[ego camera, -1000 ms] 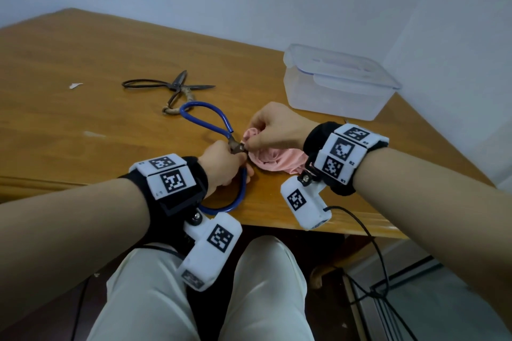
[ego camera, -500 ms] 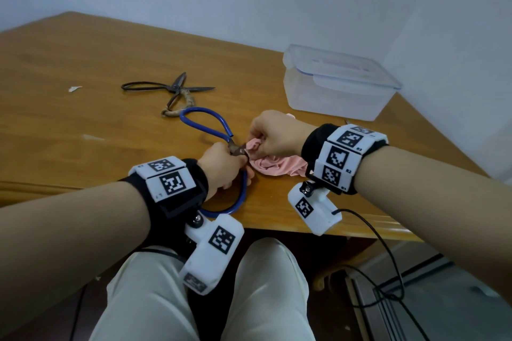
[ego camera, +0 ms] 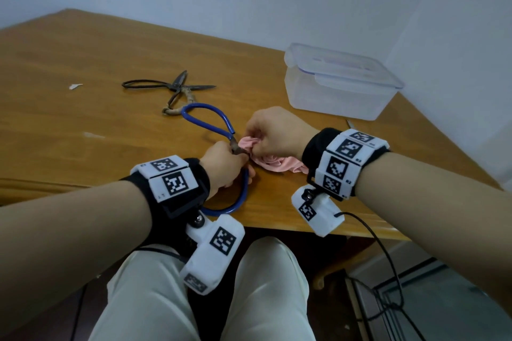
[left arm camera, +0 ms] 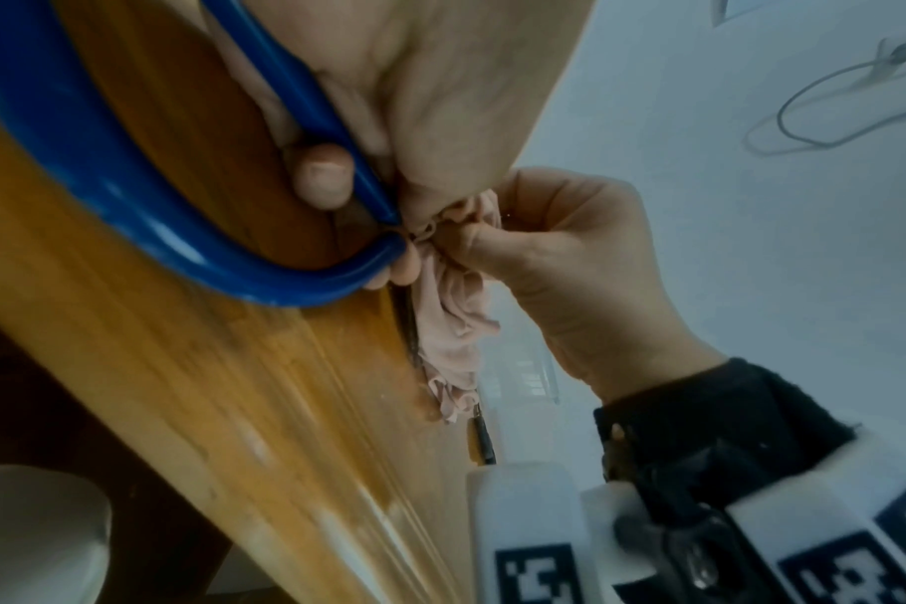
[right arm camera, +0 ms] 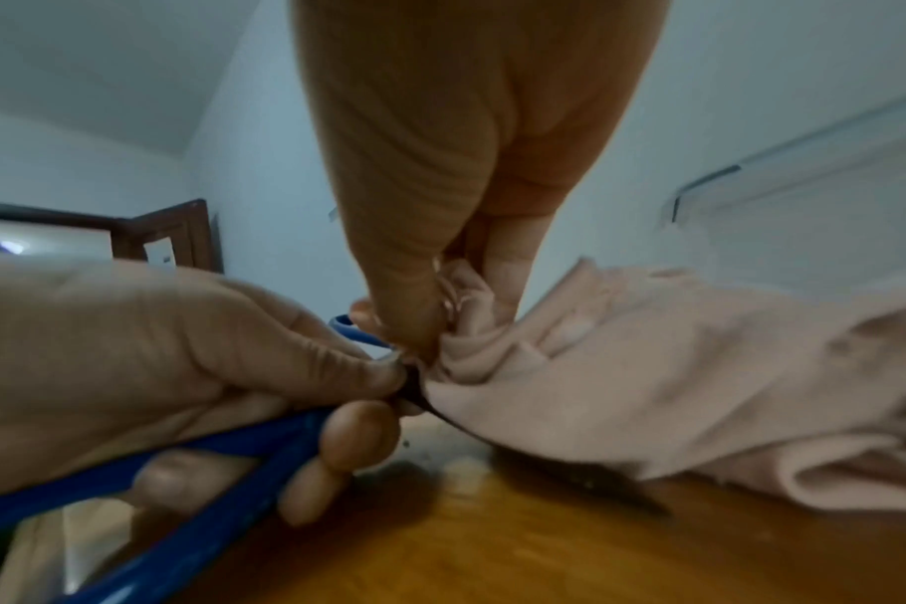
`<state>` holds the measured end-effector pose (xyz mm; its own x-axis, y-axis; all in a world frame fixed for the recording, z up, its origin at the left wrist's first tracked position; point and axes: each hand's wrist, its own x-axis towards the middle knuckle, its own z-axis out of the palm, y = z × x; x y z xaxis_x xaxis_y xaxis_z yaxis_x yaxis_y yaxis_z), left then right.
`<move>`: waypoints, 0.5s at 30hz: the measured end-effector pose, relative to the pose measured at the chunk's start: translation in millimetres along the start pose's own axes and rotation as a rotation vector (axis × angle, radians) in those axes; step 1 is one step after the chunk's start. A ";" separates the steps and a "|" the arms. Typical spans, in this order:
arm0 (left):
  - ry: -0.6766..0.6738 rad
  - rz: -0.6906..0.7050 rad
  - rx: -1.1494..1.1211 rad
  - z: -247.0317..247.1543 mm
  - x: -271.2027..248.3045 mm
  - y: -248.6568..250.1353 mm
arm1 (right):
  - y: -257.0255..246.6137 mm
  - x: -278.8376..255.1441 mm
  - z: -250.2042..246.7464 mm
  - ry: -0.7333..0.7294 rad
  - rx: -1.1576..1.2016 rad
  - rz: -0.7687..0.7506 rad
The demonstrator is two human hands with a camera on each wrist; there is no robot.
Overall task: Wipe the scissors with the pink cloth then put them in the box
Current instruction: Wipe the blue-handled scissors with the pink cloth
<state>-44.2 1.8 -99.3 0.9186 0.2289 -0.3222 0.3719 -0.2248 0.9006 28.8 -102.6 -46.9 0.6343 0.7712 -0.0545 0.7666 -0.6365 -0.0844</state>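
Right hand (ego camera: 277,133) pinching pink cloth (ego camera: 277,163), lidded box (ego camera: 338,86) beside

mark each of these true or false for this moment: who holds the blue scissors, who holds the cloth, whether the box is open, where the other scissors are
1. The left hand grips the blue-handled scissors near the pivot. True.
2. The right hand holds nothing. False: it pinches the pink cloth against the blades.
3. The box has its lid on. True.
4. The dark scissors lie inside the box. False: they lie on the table, left of it.
5. The pink cloth is folded flat. False: it is bunched up.
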 end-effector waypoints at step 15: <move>0.007 -0.005 -0.026 0.7 -0.7 1.5 | 5.7 12.3 -4.3 -0.007 -0.041 0.026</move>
<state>-44.2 0.6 -98.0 0.9156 0.2370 -0.3247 0.3729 -0.1991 0.9063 41.5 -96.8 -43.7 0.6531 0.7546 -0.0633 0.7537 -0.6558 -0.0420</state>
